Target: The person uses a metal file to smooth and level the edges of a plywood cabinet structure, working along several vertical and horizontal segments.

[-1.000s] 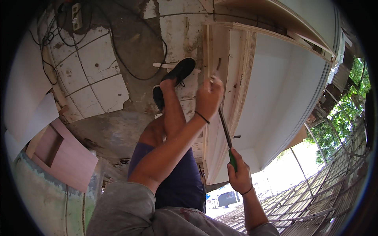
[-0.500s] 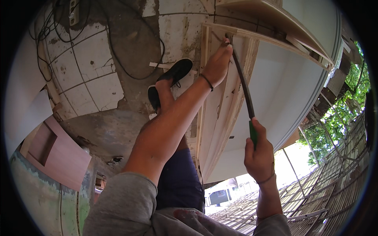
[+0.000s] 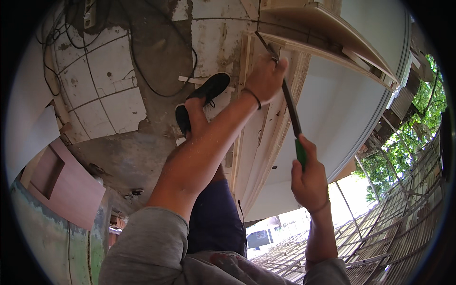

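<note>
A long, narrow dark file [image 3: 290, 107] with a green handle [image 3: 300, 151] slants across a wooden frame [image 3: 298, 66]. My right hand [image 3: 311, 183] is closed round the handle, thumb along its side. Further up, my left hand [image 3: 266, 80] is closed over the blade near its far end, and the tip shows beyond the fingers. The blade lies at the frame's plywood edges, but my left hand hides just where it touches. Some of the left fingers are hidden too.
A curved wooden panel [image 3: 332, 23] juts out at the far right. Black cable [image 3: 159, 92] loops over the broken tile floor [image 3: 111, 88]. My foot in a black shoe [image 3: 216, 89] stands left of the frame. A pinkish board [image 3: 71, 187] leans at the left.
My right hand and the file's handle have moved slightly forward and left. My left hand has come a little nearer, and more of the blade's tip shows beyond it.
</note>
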